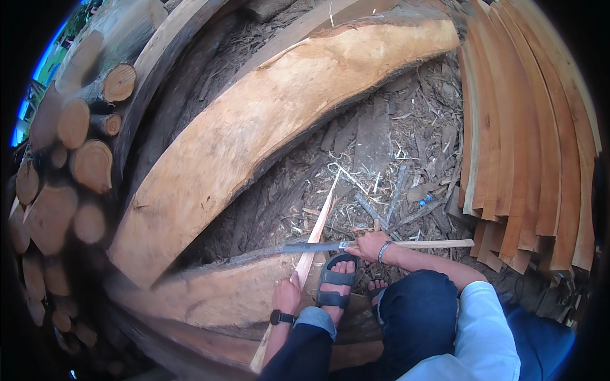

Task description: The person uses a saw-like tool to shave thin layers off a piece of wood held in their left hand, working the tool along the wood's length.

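My left hand [286,295] is closed around a long, pale wooden strip [323,216], which slants up and away from me and narrows at its far end. My right hand [370,246] grips a long-handled knife [327,246] near its blade. The knife's pale handle extends to the right past my wrist. Its grey blade points left and lies across the strip, just beyond my left hand; whether it cuts into the wood cannot be told. A sandaled foot [337,279] is beside the crossing, on or next to a slab [216,295].
A large curved plank [273,117] spans the far side. Cut logs [92,165] are stacked at the left, and sawn boards [530,146] at the right. Bark, sticks and pale shavings [356,181] litter the ground [381,136]. A small blue scrap [424,200] lies among them.
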{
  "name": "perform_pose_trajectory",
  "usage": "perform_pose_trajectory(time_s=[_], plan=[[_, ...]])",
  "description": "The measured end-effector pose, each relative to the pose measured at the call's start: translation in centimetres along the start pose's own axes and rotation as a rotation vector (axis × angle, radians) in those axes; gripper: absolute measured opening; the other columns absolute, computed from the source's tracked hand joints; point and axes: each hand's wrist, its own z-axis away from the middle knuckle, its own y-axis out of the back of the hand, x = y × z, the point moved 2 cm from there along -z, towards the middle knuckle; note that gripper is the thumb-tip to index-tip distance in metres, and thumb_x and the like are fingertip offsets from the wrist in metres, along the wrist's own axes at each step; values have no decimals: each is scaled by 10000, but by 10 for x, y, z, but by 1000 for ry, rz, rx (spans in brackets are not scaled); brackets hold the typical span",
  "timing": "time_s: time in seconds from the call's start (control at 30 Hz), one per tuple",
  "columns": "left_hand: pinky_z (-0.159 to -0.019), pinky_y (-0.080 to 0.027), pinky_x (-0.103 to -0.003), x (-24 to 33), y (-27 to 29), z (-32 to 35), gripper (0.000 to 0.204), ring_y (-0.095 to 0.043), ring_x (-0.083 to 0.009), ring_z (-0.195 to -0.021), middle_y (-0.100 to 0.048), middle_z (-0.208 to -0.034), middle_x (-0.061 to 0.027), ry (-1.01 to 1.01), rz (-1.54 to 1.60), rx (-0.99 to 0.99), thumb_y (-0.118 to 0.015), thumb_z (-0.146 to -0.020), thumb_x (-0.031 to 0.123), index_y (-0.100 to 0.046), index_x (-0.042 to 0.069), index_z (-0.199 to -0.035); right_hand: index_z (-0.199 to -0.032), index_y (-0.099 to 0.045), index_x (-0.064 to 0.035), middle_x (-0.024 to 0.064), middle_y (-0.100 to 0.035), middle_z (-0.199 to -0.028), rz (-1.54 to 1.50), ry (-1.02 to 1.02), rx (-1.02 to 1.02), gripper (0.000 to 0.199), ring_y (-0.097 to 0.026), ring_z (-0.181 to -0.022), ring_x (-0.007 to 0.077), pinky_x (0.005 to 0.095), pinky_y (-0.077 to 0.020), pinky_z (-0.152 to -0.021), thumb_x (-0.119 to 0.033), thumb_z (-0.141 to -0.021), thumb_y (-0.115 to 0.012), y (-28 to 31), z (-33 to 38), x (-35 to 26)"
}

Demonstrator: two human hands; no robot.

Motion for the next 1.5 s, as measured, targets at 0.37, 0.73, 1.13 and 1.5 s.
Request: perform_pose_trajectory(time_s=[0.37,0.73,1.13,1.5], plan=[[-819,-483,-571,1,-1,2,653,-632,-497,-932,-653,-935,-342,24,24,-5,-334,-999,501,-680,-49,-939,-934,-721,-6,259,-703,-898,-81,-144,112,705,-693,-886,405,499,-547,-796,-612,-973,-363,3,-25,21],[-816,-520,-462,-25,-30,-31,523,-667,-440,-934,-671,-949,-319,-227,285,-433,-735,-784,366,-654,-102,-1003,-983,-705,1,257,-690,-791,-92,-80,117,704,-692,-794,410,500,-552,-762,-624,-956,-381,-27,-23,2],[-768,-510,-524,1,-25,-4,483,-642,-477,-895,-645,-895,-344,-243,83,-222,-671,-862,361,-614,-99,-1000,-944,-720,-5,254,-697,-863,76,115,248,670,-687,-859,421,509,-542,-799,-585,-970,-386,-23,-24,15],[-710,-507,-546,6,-17,7,443,-645,-479,-821,-648,-822,-320,-255,61,-101,-648,-882,355,-586,-76,-965,-867,-723,-4,262,-695,-831,-43,-146,165,716,-693,-831,416,493,-551,-805,-609,-972,-355,18,-24,25]])
